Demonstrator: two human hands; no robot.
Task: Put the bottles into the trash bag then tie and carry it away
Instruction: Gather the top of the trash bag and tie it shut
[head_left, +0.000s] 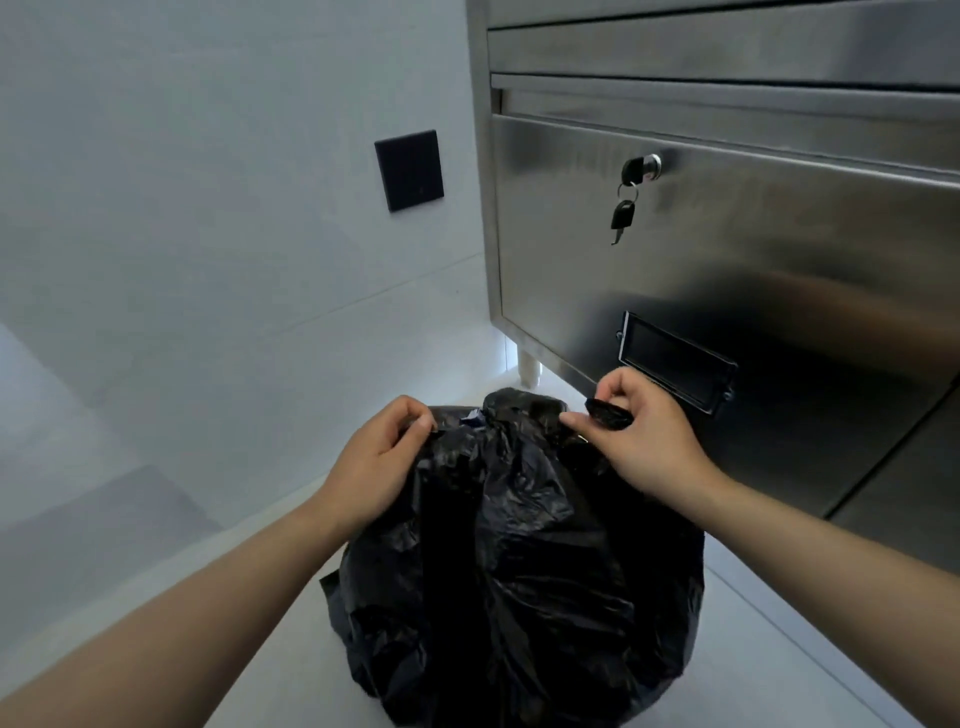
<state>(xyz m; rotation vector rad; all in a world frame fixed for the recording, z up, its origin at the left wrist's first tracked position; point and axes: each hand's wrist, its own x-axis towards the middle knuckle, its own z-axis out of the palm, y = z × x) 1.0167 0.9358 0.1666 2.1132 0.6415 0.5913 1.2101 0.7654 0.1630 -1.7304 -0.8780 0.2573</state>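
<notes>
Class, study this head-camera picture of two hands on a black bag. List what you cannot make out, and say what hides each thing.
1. Whether bottles are inside: head view, the opaque trash bag hides its contents.
2. Any knot: head view, the left hand, the right hand and dark folds hide it.
3. The bag's bottom: cut off by the lower edge.
4. The label holder on the cabinet: too dark to read.

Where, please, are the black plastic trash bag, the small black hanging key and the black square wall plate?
black plastic trash bag (519, 571): head view, crinkled front.
small black hanging key (622, 215): head view, its head.
black square wall plate (409, 170): head view, flat centre.
</notes>
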